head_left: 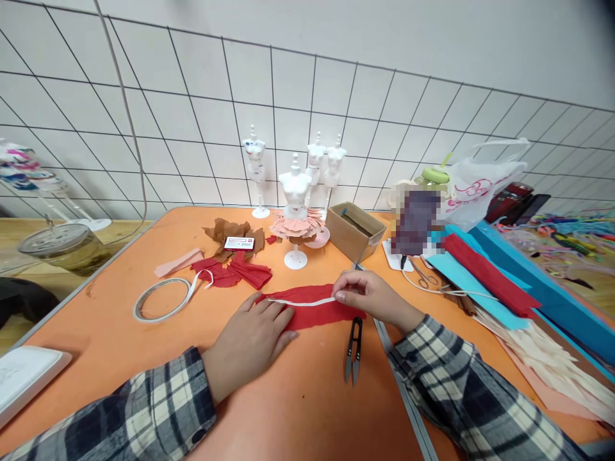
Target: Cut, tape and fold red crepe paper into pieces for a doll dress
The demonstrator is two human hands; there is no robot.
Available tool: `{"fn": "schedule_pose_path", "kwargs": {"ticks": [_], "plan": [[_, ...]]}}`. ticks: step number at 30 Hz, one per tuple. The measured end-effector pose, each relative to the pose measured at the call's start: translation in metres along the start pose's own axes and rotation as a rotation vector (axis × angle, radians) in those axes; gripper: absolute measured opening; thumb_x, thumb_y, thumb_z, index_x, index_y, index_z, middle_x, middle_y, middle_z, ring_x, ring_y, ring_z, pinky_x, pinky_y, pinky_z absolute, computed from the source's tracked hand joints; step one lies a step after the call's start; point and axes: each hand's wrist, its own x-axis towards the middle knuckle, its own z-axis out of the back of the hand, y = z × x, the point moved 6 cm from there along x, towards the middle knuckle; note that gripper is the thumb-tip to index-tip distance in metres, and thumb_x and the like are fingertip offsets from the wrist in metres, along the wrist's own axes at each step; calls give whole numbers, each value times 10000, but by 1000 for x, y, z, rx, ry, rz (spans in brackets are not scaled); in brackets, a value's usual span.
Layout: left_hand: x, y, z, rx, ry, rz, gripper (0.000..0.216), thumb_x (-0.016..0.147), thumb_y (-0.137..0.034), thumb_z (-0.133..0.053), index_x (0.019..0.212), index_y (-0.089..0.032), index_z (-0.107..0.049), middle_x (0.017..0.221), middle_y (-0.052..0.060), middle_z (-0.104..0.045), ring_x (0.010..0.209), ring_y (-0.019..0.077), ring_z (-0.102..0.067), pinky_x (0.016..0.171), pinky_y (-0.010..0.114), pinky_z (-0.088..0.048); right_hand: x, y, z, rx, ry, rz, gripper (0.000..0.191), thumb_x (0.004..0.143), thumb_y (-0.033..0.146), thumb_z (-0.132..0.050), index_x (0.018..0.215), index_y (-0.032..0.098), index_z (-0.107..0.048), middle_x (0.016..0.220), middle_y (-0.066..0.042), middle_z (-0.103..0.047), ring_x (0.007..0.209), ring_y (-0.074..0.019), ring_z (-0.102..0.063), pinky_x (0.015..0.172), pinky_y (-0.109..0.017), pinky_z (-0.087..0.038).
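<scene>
A strip of red crepe paper [317, 317] lies flat on the orange table, with a narrow white strip of double-sided tape [305, 303] running lengthwise along it. Over the paper's left end my left hand [252, 336] rests flat, fingers stretched out and slightly apart. At the other end, my right hand [368, 294] pinches the tape's right end between thumb and forefinger. Black thread snips [354, 352] lie just below the right hand, blades toward me. To the left of my left hand is a roll of white tape [139, 307] with a loose curled end.
A white mini dress form [295, 192] in a pink ruffled skirt stands behind the paper, with several bare forms farther back. A cardboard box [353, 234], crumpled brown paper [223, 232] and red scraps [250, 270] are nearby. Folded coloured paper [490, 275] and scissors [425, 276] lie right.
</scene>
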Motion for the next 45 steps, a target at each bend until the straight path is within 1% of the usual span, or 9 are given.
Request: {"fn": "schedule_pose_path", "kwargs": {"ticks": [4, 6, 9, 12, 19, 25, 29, 33, 45], "plan": [[-1, 26, 15, -48, -72, 121, 194, 819, -146, -438, 780, -173, -626, 761, 95, -652, 755, 258, -608, 666, 372, -471, 8, 11, -6, 151, 42, -3, 266, 758, 414, -700, 763, 155, -639, 732, -5, -600, 675, -123, -531, 654, -246, -432], [0, 48, 24, -299, -196, 194, 196, 797, -156, -421, 733, -180, -604, 716, 72, -625, 715, 234, -585, 648, 351, -460, 10, 19, -7, 205, 78, 12, 248, 752, 391, -706, 754, 154, -633, 718, 7, -584, 667, -115, -523, 657, -241, -425], [3, 74, 25, -890, -325, 276, 298, 905, -251, -355, 976, -170, -634, 965, 94, -675, 915, 233, -611, 782, 351, -489, 14, 29, -11, 206, 173, 25, 201, 758, 344, -700, 760, 154, -636, 716, 10, -581, 668, -113, -519, 659, -240, -415], [9, 71, 22, -1135, -252, 207, 506, 988, -417, -215, 999, -165, -654, 1042, 108, -669, 1013, 237, -586, 927, 375, -446, 18, 29, -10, 114, 165, -11, 173, 766, 319, -681, 771, 152, -639, 717, 9, -581, 665, -112, -508, 643, -238, -395], [14, 70, 18, -977, -117, 315, 302, 806, -464, -604, 721, -174, -627, 774, 33, -649, 774, 191, -597, 736, 287, -479, 23, 14, 4, -85, 64, -118, 154, 762, 308, -655, 751, 154, -651, 667, 16, -577, 617, -111, -494, 599, -241, -375], [15, 81, 6, -931, -37, 457, 291, 762, -452, -639, 854, -192, -729, 883, 51, -740, 869, 236, -661, 782, 319, -513, 27, 0, 15, -153, 13, -172, 165, 778, 312, -648, 795, 161, -711, 775, -29, -691, 710, -150, -592, 669, -265, -434], [16, 84, -3, -1015, 12, 468, 447, 737, -441, -672, 1109, -193, -639, 798, 15, -703, 850, 220, -654, 778, 324, -506, 31, -9, 19, -167, -13, -177, 236, 767, 272, -656, 975, 168, -695, 716, -2, -650, 643, -130, -566, 604, -243, -412], [22, 84, -11, -1109, -8, 431, 370, 742, -403, -660, 1009, -191, -518, 689, -30, -611, 675, 158, -577, 660, 280, -459, 38, -22, 16, -120, -18, -154, 254, 774, 249, -631, 1018, 180, -610, 638, 49, -563, 565, -100, -504, 540, -214, -362], [33, 85, -21, -891, 110, 300, 189, 754, -290, -503, 912, -214, -433, 814, 14, -595, 761, 185, -568, 680, 300, -455, 49, -57, 0, -331, -48, -174, 132, 771, 249, -652, 827, 201, -543, 642, 59, -581, 588, -102, -517, 538, -211, -350]]}}
